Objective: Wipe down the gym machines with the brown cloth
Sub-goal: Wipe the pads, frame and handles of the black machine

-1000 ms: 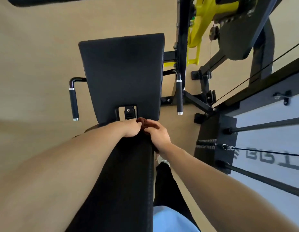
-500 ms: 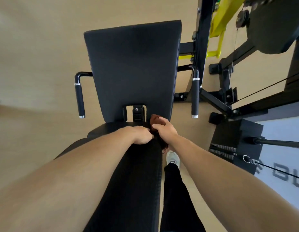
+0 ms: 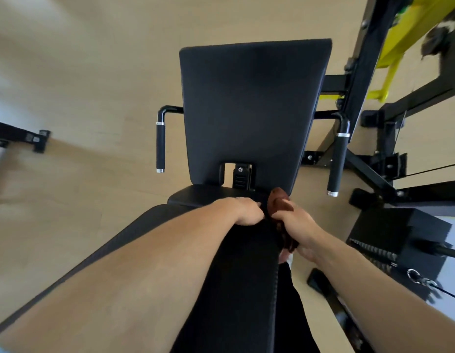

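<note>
While the left hand (image 3: 248, 211) is resting knuckles-up on the near black pad (image 3: 236, 263), fingers curled under and gripping nothing visible, the brown cloth (image 3: 279, 203) is sitting just right of it at the pad's far right edge. Gripping that cloth, the right hand (image 3: 296, 226) is curling its fingers around the bunched fabric, which is hanging down beside the pad, below the upright back cushion (image 3: 251, 105).
</note>
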Motion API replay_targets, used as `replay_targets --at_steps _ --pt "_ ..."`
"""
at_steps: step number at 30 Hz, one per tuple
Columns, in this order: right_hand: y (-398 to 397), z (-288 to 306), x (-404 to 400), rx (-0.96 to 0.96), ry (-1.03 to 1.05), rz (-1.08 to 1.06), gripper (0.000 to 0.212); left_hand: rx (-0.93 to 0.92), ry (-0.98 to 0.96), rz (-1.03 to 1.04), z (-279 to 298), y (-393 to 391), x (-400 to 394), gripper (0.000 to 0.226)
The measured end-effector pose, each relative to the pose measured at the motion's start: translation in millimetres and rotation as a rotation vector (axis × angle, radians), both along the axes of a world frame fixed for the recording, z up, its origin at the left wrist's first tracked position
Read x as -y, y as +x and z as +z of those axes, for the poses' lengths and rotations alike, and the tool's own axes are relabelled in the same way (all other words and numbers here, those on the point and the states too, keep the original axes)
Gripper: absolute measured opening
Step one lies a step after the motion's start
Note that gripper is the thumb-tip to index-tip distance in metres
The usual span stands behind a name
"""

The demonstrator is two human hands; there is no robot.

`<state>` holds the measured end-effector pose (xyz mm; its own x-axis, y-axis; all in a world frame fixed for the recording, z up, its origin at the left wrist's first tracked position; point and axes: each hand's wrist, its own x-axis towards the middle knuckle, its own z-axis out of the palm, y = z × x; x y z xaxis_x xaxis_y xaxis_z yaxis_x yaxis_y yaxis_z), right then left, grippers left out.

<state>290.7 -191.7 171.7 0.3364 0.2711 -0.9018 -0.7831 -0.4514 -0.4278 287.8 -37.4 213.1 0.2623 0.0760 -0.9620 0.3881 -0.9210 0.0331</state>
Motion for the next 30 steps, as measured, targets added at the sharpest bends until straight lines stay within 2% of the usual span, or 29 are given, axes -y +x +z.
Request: replay_targets --at_steps 2,4,8,12,17,20,22,27,30 --pt "-2 -3 -1 -0.002 0.012 -0.042 0.064 -0.001 -0.003 -0.017 3 5 -1 0.058" --pt "-1 -18 -8 0.030 0.012 -0.108 0.069 -0.006 -0.008 -0.036 5 9 -1 0.055" --pt "16 -48 -20 0.042 -0.013 -0.147 0.058 -0.005 -0.002 -0.046 1 16 -4 0.055" --pt "32 -70 -24 -0.044 0.013 -0.232 0.045 -0.003 -0.002 -0.060 -2 25 -7 0.052" --pt "21 -21 -18 -0.043 -0.017 -0.260 0.016 0.001 -0.032 -0.107 -1 23 -2 0.049" --pt "2 10 -1 -0.089 0.033 -0.215 0.031 0.024 -0.043 -0.099 -7 23 -4 0.049" --pt "-5 7 -4 -0.090 0.055 -0.232 0.043 0.027 -0.048 -0.098 -9 23 -6 0.049" --pt "22 -60 -23 -0.005 -0.028 -0.184 0.065 0.011 -0.058 -0.042 -19 25 -8 0.052" --pt "36 -77 -28 -0.055 0.001 -0.216 0.036 0.017 -0.065 -0.020 -21 25 -8 0.052"
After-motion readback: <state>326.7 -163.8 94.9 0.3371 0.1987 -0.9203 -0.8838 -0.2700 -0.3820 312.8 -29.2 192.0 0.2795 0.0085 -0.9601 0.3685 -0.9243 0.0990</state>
